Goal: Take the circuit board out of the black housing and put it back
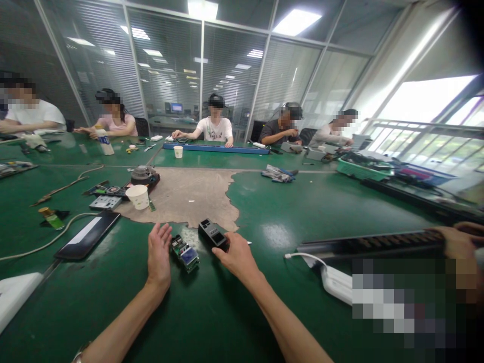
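Note:
My left hand [159, 254] rests on its edge on the green table, fingers stretched out and nothing in it. Just right of it lies a small circuit board [186, 253] with a bluish screen and stacked parts. My right hand [239, 256] grips the near end of a black plastic housing [212, 234] with rectangular cutouts, thumb on one side and fingers on the other. The board and the housing lie apart, side by side between my hands.
A paper cup [137, 197] stands by opened electronics [145, 175] at the left. A phone [89, 236], a small bottle [52, 218] and a cable lie nearer. On the right, a co-worker's hand [459, 247] touches a long black strip [370, 244] beside a white power bank [336, 285].

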Demonstrator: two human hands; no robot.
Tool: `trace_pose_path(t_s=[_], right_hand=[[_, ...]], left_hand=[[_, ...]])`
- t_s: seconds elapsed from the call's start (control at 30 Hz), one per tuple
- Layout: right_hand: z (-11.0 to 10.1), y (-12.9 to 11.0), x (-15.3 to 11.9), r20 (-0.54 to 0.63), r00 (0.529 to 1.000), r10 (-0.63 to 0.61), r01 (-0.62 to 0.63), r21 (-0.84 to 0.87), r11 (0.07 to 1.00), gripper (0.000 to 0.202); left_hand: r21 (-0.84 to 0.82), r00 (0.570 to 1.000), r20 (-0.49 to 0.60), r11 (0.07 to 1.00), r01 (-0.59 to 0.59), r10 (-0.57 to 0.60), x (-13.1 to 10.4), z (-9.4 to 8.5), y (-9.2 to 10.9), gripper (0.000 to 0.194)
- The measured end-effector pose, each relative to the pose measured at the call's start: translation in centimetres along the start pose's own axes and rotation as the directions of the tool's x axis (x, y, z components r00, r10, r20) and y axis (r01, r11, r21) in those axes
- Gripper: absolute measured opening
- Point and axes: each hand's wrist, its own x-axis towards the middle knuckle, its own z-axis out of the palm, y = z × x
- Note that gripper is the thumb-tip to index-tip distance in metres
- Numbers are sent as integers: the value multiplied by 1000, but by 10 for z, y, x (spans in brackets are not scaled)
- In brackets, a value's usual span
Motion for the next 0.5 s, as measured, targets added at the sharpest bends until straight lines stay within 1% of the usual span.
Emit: trace_pose_path(t_s=[0.07,0.1,0.17,0.27,0.33,0.4,0.47,0.5], right_hand=[[-1,0,-1,-11,1000,-12,12,-19,1000,50],[-1,1,-2,-8,1000,-16,15,-19,1000,53],[-1,2,-2,9,1000,-7,7,-20,1000,45],[-1,-1,-2,-1,1000,3,-3,-8,1000,25],[-2,-8,-2,-34,998,-46,48,64,997,18],[-2,-20,-5,-65,990,-122,132,182,975,15],[-2,-33,-10,-81,983,-165,181,280,943,16],[-2,-39,-13,-80,981,-177,193,297,935,17]], left_hand=[[8,1000,0,1000,3,-3,-1,1,1,62],[11,1000,1,1000,4,-4,-2,2,2,62],[14,1000,0,1000,10,-10,-3,3,3,62],[14,1000,3,1000,27,-27,-3,3,4,63],[19,999,9,999,38,-38,-3,2,4,62],[27,999,15,999,47,-48,-4,2,4,62],[32,998,16,998,57,-58,-4,2,4,61],[32,998,16,998,61,-62,-5,3,5,61]])
